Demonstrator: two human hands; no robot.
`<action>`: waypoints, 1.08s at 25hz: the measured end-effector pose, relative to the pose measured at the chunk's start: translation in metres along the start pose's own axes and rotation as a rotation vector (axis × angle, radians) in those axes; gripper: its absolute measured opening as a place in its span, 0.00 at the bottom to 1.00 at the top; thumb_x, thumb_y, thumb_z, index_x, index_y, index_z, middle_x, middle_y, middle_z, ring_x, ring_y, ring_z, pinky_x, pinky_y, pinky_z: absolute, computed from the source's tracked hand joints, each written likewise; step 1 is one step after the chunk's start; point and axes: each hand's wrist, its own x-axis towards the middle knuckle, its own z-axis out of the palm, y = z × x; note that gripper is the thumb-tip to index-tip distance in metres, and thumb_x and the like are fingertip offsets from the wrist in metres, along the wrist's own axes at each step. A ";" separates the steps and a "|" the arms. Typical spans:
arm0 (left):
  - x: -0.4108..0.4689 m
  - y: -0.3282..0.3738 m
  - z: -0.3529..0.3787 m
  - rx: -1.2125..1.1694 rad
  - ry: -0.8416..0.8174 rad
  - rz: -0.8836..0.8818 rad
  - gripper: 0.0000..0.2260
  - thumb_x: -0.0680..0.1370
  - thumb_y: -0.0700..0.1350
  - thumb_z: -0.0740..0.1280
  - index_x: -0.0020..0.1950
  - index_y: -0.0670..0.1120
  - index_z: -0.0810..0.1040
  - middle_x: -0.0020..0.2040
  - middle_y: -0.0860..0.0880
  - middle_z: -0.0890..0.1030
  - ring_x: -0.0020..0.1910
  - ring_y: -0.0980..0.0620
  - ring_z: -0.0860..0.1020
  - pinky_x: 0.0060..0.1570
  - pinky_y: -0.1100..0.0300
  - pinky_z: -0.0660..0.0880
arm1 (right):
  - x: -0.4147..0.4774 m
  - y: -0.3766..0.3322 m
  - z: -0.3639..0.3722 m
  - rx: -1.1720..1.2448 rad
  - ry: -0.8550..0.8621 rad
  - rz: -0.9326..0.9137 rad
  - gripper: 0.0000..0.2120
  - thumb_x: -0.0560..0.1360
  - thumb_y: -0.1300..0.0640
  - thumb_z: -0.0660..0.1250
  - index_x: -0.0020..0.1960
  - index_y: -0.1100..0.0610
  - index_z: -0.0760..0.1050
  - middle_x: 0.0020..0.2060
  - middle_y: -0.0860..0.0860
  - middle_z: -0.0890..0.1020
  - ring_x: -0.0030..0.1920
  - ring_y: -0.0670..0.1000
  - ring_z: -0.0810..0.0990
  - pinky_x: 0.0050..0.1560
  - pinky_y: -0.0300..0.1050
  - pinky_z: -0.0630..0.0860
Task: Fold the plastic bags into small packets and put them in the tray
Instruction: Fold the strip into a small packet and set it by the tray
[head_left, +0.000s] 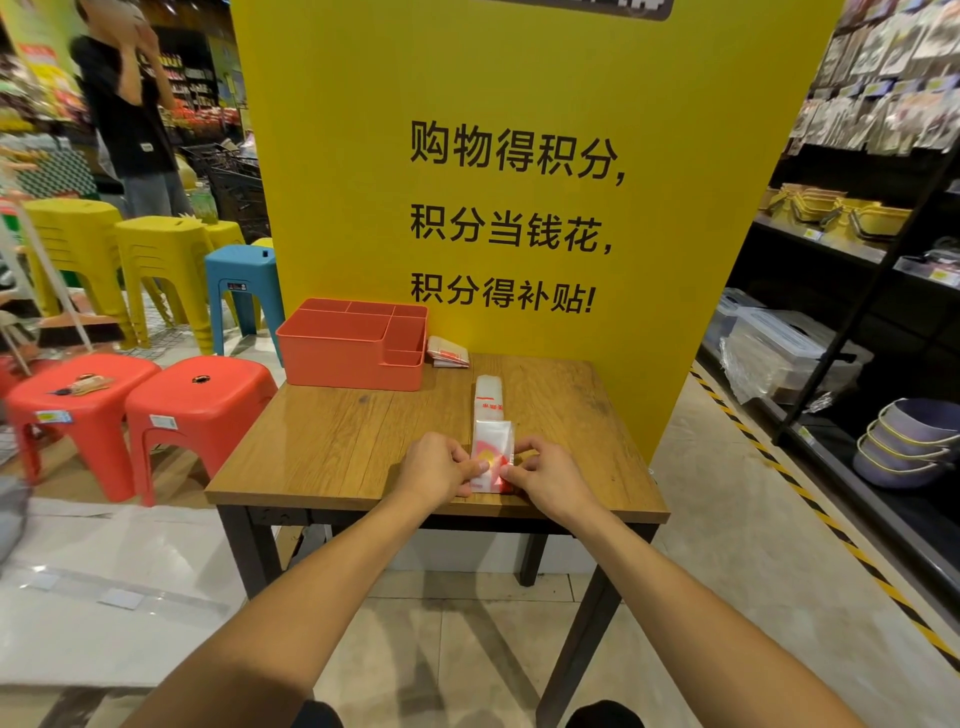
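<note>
A white plastic bag with red print (490, 415) lies as a long narrow strip on the wooden table (353, 441), its near end folded over. My left hand (439, 467) pinches the left side of that folded end. My right hand (545, 473) pinches its right side near the table's front edge. An orange tray with several compartments (353, 348) stands at the table's back left. A folded white and red bag (448, 353) lies just right of the tray against the yellow board.
A yellow sign board (519, 156) stands behind the table. Red stools (197, 400), a blue stool (241, 280) and yellow stools stand to the left, where a person (130, 104) stands further back. Dark shelves (857, 312) with goods line the right side.
</note>
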 end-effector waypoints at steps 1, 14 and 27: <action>0.002 0.000 0.001 -0.002 0.010 -0.014 0.09 0.76 0.48 0.78 0.44 0.43 0.85 0.40 0.48 0.87 0.35 0.56 0.86 0.46 0.54 0.85 | 0.000 -0.002 0.002 -0.003 0.023 0.013 0.16 0.78 0.43 0.71 0.62 0.48 0.75 0.45 0.47 0.87 0.45 0.44 0.86 0.49 0.49 0.85; 0.021 0.002 0.006 0.055 0.060 -0.020 0.08 0.80 0.50 0.73 0.53 0.46 0.79 0.43 0.45 0.86 0.30 0.52 0.85 0.39 0.47 0.85 | 0.003 -0.017 0.008 -0.174 0.106 0.077 0.09 0.76 0.48 0.76 0.52 0.51 0.83 0.41 0.45 0.84 0.41 0.45 0.83 0.40 0.45 0.80; 0.031 0.004 0.019 0.236 0.205 0.061 0.09 0.75 0.42 0.77 0.53 0.49 0.82 0.46 0.46 0.85 0.43 0.46 0.84 0.39 0.49 0.83 | 0.004 -0.011 0.014 -0.161 0.205 0.049 0.21 0.77 0.54 0.76 0.68 0.57 0.79 0.58 0.51 0.85 0.54 0.47 0.83 0.50 0.39 0.78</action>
